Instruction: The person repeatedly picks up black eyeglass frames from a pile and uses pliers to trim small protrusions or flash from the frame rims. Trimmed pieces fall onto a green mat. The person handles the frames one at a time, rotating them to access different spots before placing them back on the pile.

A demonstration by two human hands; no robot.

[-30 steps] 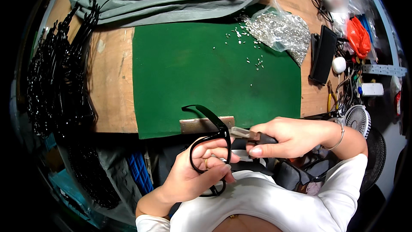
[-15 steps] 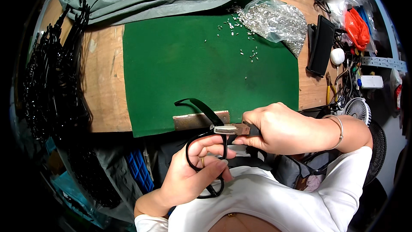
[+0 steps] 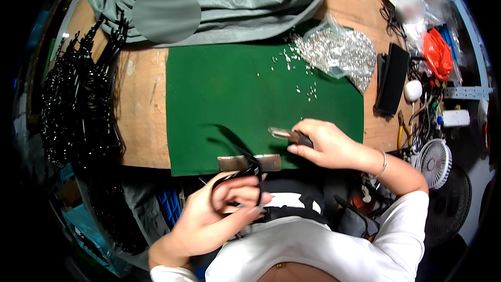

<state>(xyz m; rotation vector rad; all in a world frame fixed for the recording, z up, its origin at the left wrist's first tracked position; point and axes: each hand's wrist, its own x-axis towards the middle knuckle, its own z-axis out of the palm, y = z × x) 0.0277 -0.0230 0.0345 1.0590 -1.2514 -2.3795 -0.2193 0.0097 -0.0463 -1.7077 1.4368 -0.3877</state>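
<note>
My left hand (image 3: 203,222) is closed around a black eyeglass frame (image 3: 253,170), its fingers through a rim. One dark temple arm slants up from it over the green mat (image 3: 224,83), blurred by motion. To the right, my right hand (image 3: 331,146) grips a pair of pliers (image 3: 283,134) by the dark handles. The pliers' metal jaws point left above the mat, apart from the frame. A ridged metal plate (image 3: 270,162) lies at the mat's front edge, partly behind the frame.
A plastic bag of small silvery pieces (image 3: 334,52) lies at the mat's far right, with some spilled. Black eyeglass frames (image 3: 78,109) are heaped at left. Grey cloth (image 3: 250,5) covers the back. A black case (image 3: 392,78), yellow-handled pliers (image 3: 401,130) and a white fan (image 3: 434,163) are at right.
The pliers have come away from the eyeglass frame and moved up with my right hand. My left hand has shifted left and down with the frame. The whole view has tilted slightly.
</note>
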